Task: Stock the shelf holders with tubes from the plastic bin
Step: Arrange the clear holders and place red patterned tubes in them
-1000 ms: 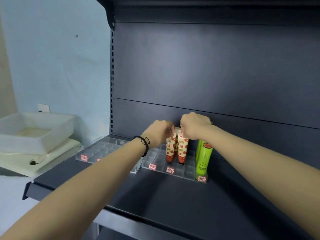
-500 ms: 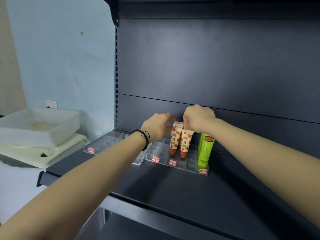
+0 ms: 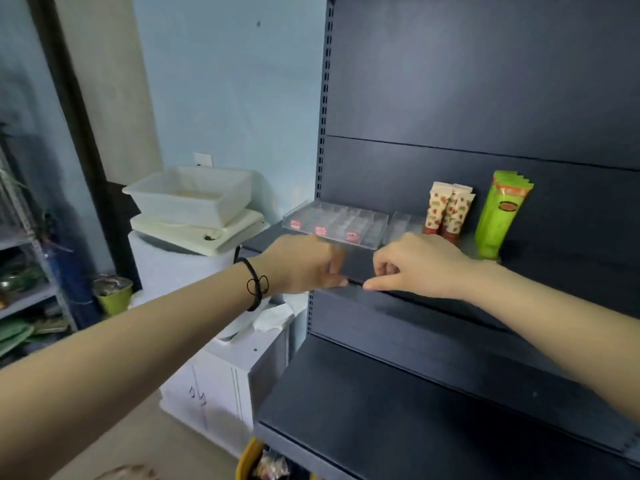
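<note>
Two strawberry-print tubes (image 3: 446, 211) stand upright in the right clear holder (image 3: 403, 223) on the dark shelf (image 3: 554, 271). A taller green tube (image 3: 502, 213) stands just right of them. The left clear holder (image 3: 336, 225) with red labels holds no tubes. My left hand (image 3: 304, 265) and my right hand (image 3: 419, 265) hover close together in front of the shelf's front edge, below the holders. Both have loosely curled fingers and hold nothing. The white plastic bin (image 3: 194, 197) sits to the left on a white lid; its contents are hidden.
A lower dark shelf (image 3: 398, 410) juts out beneath my arms. The bin's stack rests on a white cabinet (image 3: 221, 375) left of the shelving. A metal rack (image 3: 31, 271) with green items stands at the far left. Something yellow shows at the bottom edge.
Both hands let go of the strawberry tubes and drew back and down to the shelf's front edge. The view swung left and down, bringing the lower shelf and the room into sight.
</note>
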Demonstrator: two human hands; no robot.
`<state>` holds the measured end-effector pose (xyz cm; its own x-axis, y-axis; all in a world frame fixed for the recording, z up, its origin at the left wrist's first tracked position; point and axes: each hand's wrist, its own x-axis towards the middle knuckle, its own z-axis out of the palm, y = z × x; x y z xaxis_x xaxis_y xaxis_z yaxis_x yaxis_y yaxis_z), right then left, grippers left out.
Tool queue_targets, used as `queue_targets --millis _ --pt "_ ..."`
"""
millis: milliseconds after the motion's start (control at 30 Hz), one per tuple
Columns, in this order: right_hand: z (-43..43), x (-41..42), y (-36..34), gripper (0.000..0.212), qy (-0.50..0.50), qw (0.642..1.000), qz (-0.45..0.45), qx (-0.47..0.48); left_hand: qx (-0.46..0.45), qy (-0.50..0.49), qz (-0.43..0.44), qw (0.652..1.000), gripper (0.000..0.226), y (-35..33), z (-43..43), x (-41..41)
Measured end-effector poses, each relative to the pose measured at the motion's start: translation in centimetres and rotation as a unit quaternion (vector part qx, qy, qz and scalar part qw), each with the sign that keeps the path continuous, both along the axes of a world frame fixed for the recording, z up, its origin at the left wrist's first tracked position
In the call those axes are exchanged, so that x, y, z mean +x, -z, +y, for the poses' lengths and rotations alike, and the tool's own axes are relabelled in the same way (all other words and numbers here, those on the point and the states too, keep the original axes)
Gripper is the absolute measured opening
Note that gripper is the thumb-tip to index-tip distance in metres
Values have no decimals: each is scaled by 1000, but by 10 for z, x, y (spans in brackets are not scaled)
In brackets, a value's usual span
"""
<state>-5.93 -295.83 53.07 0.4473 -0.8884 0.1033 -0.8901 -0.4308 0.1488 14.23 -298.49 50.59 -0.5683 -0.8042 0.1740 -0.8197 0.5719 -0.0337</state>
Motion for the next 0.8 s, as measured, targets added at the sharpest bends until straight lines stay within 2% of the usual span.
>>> queue_targets --millis 167,367,500,700,800 --pt "26 41 89 43 -36 993 9 111 71 -1 -110 991 43 88 49 44" --pt "53 61 241 50 -74 960 63 263 210 -15 -205 956 58 246 95 66" --pt "68 57 360 57 -40 927 75 365 310 -23 -188 932 60 359 126 67" --pt "107 32 533 54 35 877 39 477 466 -86 -144 869 62 520 177 47" --pt "127 18 606 43 76 843 0 532 527 -135 -86 835 57 587 197 34"
